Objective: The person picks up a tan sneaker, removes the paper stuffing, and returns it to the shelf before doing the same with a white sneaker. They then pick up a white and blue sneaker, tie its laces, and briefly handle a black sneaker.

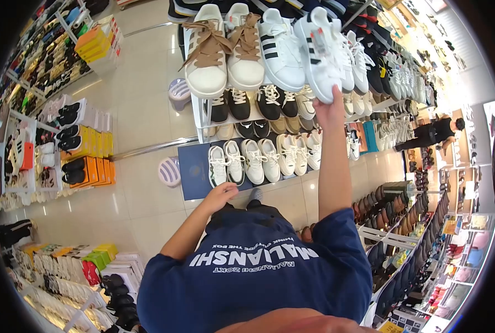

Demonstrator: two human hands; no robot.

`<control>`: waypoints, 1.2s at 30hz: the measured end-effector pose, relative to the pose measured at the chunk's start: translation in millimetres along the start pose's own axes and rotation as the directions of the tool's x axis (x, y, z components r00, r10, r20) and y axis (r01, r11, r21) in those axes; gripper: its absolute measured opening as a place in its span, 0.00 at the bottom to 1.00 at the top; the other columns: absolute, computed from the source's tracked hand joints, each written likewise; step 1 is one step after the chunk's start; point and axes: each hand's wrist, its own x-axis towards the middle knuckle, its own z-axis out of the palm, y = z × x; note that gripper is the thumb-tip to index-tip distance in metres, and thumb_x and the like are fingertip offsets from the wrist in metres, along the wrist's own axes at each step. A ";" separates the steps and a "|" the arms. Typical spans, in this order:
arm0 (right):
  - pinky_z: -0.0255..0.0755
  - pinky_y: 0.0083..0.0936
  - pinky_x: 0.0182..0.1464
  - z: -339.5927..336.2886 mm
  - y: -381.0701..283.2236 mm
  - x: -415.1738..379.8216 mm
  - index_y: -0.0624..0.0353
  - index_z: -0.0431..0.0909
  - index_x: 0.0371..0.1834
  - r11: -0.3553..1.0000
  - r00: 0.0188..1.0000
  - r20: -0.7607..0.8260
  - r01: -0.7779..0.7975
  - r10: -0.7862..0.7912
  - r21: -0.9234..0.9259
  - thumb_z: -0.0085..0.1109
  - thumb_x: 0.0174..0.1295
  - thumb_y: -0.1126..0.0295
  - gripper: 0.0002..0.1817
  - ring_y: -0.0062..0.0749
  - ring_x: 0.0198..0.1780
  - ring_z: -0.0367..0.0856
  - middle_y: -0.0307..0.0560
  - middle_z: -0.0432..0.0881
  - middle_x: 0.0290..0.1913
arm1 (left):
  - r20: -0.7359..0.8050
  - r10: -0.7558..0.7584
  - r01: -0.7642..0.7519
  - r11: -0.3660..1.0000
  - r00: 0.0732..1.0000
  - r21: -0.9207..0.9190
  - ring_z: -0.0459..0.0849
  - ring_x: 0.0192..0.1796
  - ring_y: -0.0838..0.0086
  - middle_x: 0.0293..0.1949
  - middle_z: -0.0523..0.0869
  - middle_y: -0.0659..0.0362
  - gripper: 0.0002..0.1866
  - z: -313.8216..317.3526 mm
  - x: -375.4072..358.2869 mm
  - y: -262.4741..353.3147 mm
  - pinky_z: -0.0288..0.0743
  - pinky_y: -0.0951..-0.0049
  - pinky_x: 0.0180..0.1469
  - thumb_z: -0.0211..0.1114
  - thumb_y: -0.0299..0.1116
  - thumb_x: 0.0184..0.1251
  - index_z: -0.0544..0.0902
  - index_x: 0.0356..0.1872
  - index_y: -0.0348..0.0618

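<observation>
My right hand (330, 112) grips the toe of a white sneaker (320, 72) with black side stripes, at the right end of the front pairs on the top shelf. A similar white striped sneaker (281, 53) stands just left of it, beside cream sneakers with wide brown laces (205, 58). Low in front of my body, my left hand (221, 195) is empty, its fingers loosely bent and slightly apart. Nearest to it is a white sneaker with dark green trim (218, 165) in the bottom row.
Below the top shelf are rows of black-and-white sneakers (269, 102) and cream sneakers (287, 154). Lilac-and-white striped stools (169, 171) stand on the tiled floor to the left. Yellow and orange shoe boxes (95, 173) line another rack. A person in black (431, 133) is at the right.
</observation>
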 end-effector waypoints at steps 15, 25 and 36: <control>0.71 0.24 0.19 -21.1 0.2 40.6 0.69 0.80 0.28 0.546 0.961 -0.233 -0.277 0.149 -0.790 0.39 0.68 0.29 0.45 0.31 0.15 0.77 0.52 0.80 0.16 | -0.218 -0.063 0.032 0.989 0.974 -0.144 0.82 0.46 0.77 0.51 0.85 0.62 0.23 -25.7 43.1 30.8 0.70 0.74 0.45 0.61 0.44 0.71 0.77 0.61 0.42; 0.76 0.29 0.30 -316.8 122.0 -121.4 0.65 0.81 0.42 0.063 0.642 -0.282 -0.459 0.713 -0.886 0.50 0.64 0.30 0.40 0.31 0.27 0.83 0.48 0.84 0.31 | -0.189 -0.073 0.075 0.997 0.979 0.006 0.83 0.47 0.76 0.51 0.86 0.61 0.24 85.6 96.5 64.2 0.71 0.72 0.48 0.61 0.45 0.71 0.76 0.62 0.41; 0.71 0.37 0.26 -690.0 122.7 -466.7 0.60 0.81 0.49 0.292 -0.054 -0.721 -0.892 0.691 0.346 0.60 0.64 0.49 0.24 0.37 0.26 0.79 0.50 0.83 0.34 | -0.006 -0.108 0.108 0.992 0.994 0.060 0.84 0.49 0.73 0.52 0.85 0.60 0.25 365.6 237.7 113.3 0.72 0.71 0.48 0.62 0.47 0.70 0.77 0.61 0.43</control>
